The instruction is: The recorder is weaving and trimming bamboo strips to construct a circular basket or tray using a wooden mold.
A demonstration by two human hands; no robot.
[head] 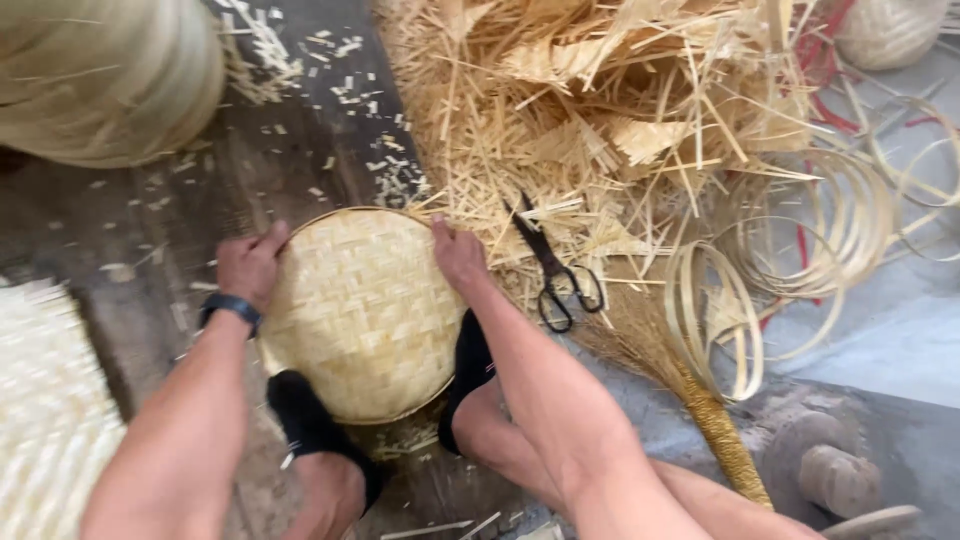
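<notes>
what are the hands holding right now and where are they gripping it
Both hands hold the round woven bamboo tray by its rim: the left hand grips the left edge, the right hand the upper right edge.

The round tray (365, 315) is woven of pale, matt bamboo strips with a rough plaited surface, the scrap heap (590, 110) is dry splintery bamboo slivers, the scissors (550, 268) are dark dull metal, the hoops (810, 240) are smooth bent bamboo strip, and the floor (160, 220) is dark, rough and worn
</notes>
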